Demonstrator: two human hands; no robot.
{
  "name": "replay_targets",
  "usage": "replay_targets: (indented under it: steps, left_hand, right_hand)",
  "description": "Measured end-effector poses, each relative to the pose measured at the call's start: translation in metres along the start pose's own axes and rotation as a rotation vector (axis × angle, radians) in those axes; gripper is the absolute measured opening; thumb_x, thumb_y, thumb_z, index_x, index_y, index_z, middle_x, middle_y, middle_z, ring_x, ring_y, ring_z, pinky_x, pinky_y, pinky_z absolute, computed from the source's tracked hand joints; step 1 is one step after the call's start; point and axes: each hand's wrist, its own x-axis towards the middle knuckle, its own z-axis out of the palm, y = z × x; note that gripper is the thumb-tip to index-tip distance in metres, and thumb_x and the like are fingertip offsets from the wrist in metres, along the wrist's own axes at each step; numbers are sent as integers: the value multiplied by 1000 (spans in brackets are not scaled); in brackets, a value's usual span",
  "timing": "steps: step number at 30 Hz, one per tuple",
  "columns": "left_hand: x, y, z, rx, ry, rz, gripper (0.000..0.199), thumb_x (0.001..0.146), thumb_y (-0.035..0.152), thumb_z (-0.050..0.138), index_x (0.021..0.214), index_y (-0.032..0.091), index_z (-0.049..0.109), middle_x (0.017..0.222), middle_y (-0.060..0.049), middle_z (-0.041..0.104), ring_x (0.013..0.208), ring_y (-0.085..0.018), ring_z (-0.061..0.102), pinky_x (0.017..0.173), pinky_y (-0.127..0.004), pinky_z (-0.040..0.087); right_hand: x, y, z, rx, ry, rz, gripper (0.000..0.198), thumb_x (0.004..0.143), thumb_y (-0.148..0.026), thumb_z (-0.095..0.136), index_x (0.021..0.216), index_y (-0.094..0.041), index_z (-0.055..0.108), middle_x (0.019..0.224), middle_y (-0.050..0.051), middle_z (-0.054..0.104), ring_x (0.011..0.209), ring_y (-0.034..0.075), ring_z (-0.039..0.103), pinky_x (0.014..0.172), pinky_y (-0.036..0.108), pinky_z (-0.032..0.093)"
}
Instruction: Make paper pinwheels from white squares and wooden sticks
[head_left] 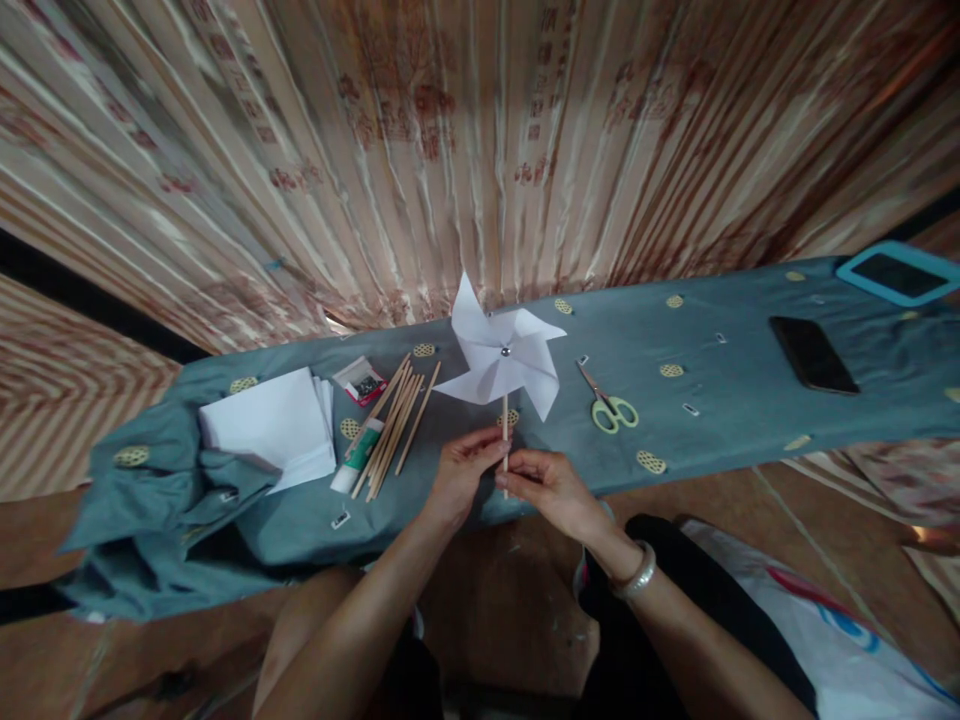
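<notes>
White paper pinwheel w/ thin wooden stick, just L of lime-handled metal scissors; L hand & R hand both pinch stick. Loose tan wooden rods farther L.

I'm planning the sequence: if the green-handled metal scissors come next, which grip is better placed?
Probably the right grip: the scissors lie nearer it than the left grip, though both hold the white paper pinwheel's wooden stick.

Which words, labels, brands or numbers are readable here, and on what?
Nothing is legible.
Curtain: columns of marks, too blurred.
White tube: green label, too small.
Red packet: any print too small.
Cloth: tiny pale marks, unreadable.
White bag: coloured print, blurred.
Pinwheel: no writing visible.
</notes>
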Motion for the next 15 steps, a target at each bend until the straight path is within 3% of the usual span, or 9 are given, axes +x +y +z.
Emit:
replay_targets:
  steps: [3, 5, 8, 11, 13, 15]
  left_hand:
    - [2, -1, -1, 44, 32, 0, 32, 52, 34, 89, 78, 18, 80, 83, -6, 78, 77, -18, 68, 81, -31, 50]
    - [3, -1, -2, 99, 35, 6, 31, 52, 33, 89, 77, 18, 80, 82, -6, 78, 76, -18, 68, 81, -31, 51]
    - [3, 0, -5, 206, -13, 29, 28, 52, 32, 88, 75, 19, 80, 80, -5, 77, 74, -17, 67, 77, -29, 51]
    - [2, -1, -7, 296, -88, 62, 25, 54, 32, 87, 74, 19, 80, 78, -4, 76, 72, -16, 65, 72, -27, 51]
    - [2, -1, -8, 361, -136, 77, 24, 56, 33, 86, 74, 19, 80, 76, -4, 75, 71, -15, 64, 70, -26, 50]
    - [3, -2, -9, 414, -175, 81, 23, 57, 33, 86, 74, 19, 80, 76, -4, 74, 70, -15, 64, 69, -26, 49]
  right_hand:
    - [-1, -4, -14, -71, 6, -26, 27, 73, -46, 75, 76, -19, 72, 69, 0, 69, 62, 13, 58, 61, 26, 46]
    - [-2, -10, -37, -129, 43, -24, 31, 72, -51, 76, 76, -20, 73, 69, 1, 71, 58, 12, 58, 56, 25, 44]
    - [-1, -22, -83, -148, 307, -67, 38, 73, -58, 73, 72, -20, 73, 70, 4, 73, 55, 12, 57, 52, 25, 44]
    - [6, -31, -117, -66, 627, -281, 39, 68, -55, 79, 89, -22, 74, 89, 6, 77, 79, 18, 68, 75, 32, 54]
    - [12, -35, -126, -68, 671, -384, 46, 69, -55, 79, 102, -25, 73, 110, 7, 75, 104, 22, 67, 95, 39, 51]
    - [18, -38, -127, -88, 626, -430, 48, 74, -57, 75, 110, -26, 71, 121, 7, 72, 116, 23, 63, 105, 42, 46]
